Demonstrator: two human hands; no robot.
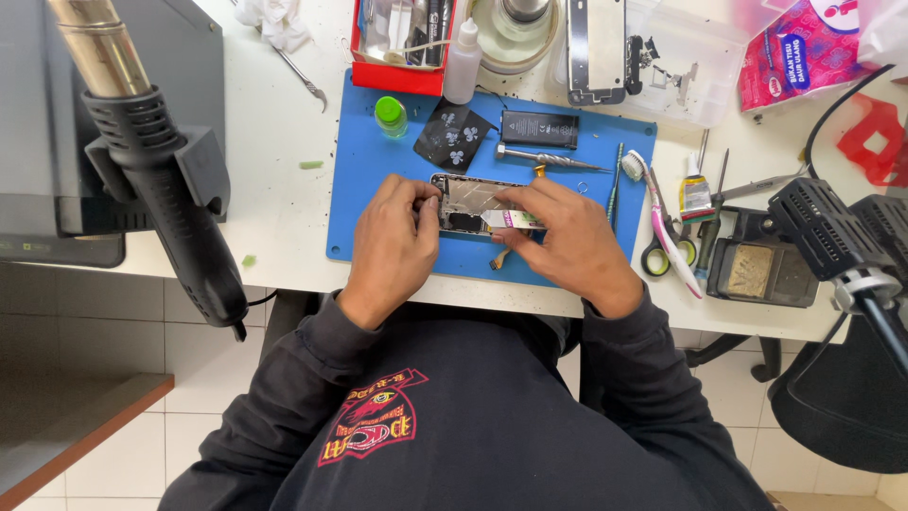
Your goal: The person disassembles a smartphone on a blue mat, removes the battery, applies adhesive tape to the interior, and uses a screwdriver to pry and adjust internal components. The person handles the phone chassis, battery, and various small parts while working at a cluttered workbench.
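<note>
Metal and thin, the opened phone frame near the blue mat's front edge looks light, rigid, fragile inside; left hand clamps its end, right hand pinches a small strip over it.

Two hands are working on the mat – left hand and right hand – both resting on one opened phone frame. One blue mat is lying under it. Also showing: 1 black battery, 1 metal screwdriver, 1 toothbrush, 1 pr of scissors, 1 green-capped bottle, 1 white dropper bottle, 1 red tray – and 1 hot-air gun hanging at left.
</note>
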